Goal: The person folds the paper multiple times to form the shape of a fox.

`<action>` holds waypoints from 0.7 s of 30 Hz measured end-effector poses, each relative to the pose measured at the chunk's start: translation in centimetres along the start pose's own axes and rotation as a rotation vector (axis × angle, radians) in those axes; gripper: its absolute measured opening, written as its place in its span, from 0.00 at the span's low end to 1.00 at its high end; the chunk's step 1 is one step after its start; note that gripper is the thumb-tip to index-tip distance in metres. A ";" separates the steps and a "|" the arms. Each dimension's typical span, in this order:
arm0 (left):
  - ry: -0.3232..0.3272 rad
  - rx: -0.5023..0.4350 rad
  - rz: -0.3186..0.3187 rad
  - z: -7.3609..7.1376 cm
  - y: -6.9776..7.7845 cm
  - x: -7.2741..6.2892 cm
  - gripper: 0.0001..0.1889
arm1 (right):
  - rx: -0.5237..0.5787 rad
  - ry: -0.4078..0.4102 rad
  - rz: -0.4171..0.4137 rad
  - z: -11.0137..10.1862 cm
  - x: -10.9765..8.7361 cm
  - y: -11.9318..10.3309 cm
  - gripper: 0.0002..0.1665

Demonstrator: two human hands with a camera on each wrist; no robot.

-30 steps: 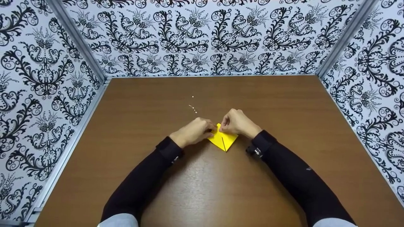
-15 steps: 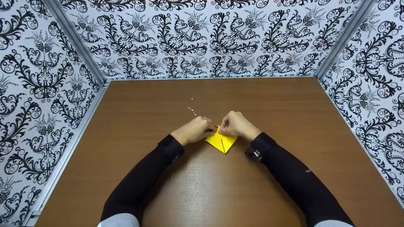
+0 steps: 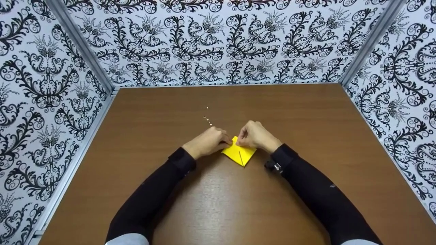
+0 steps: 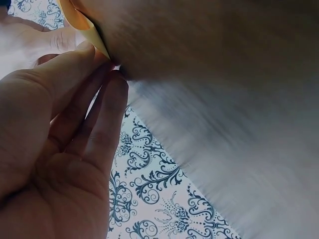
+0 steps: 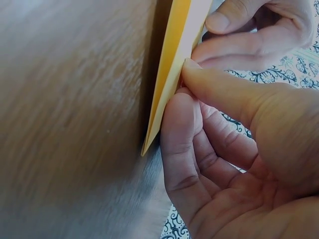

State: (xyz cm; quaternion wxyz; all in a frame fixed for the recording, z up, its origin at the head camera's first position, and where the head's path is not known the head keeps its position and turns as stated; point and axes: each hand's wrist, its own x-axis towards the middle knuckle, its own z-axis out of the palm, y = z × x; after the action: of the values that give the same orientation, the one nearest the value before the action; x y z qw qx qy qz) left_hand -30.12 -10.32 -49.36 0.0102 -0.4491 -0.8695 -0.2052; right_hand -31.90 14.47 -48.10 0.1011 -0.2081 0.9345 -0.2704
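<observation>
A yellow folded paper (image 3: pixel 239 155) lies on the wooden table in the head view, one corner toward the person and a dark slit running up from it. My left hand (image 3: pixel 212 141) pinches its left side; in the left wrist view, the thumb and fingertips of that hand (image 4: pixel 75 99) meet at the paper's edge (image 4: pixel 88 31). Over the paper's upper right part, my right hand (image 3: pixel 257 136) pinches a fold between thumb and forefinger. The right wrist view shows folded layers of the paper (image 5: pixel 172 64) standing slightly apart beside the thumb tip of my right hand (image 5: pixel 224 129).
Small white bits (image 3: pixel 207 120) lie on the brown table (image 3: pixel 153 105) beyond the left hand. Patterned walls (image 3: pixel 211 41) with grey metal corner posts (image 3: pixel 81 44) enclose the table at the back and both sides. A dark device sits at the right wrist.
The left hand has shifted slightly left along the paper, uncovering a little more of it. The right hand has hardly moved. The head view has tilted up slightly.
</observation>
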 end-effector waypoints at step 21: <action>0.020 0.034 0.000 -0.3 1.8 -3.0 0.06 | 0.009 -0.025 0.026 0.0 0.1 0.0 0.07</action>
State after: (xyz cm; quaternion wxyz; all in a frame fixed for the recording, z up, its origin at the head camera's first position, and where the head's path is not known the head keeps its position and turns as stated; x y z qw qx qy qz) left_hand -27.01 -11.81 -49.09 0.0264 -0.4470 -0.8726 -0.1951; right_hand -32.01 14.43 -48.07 0.1172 -0.1988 0.9346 -0.2705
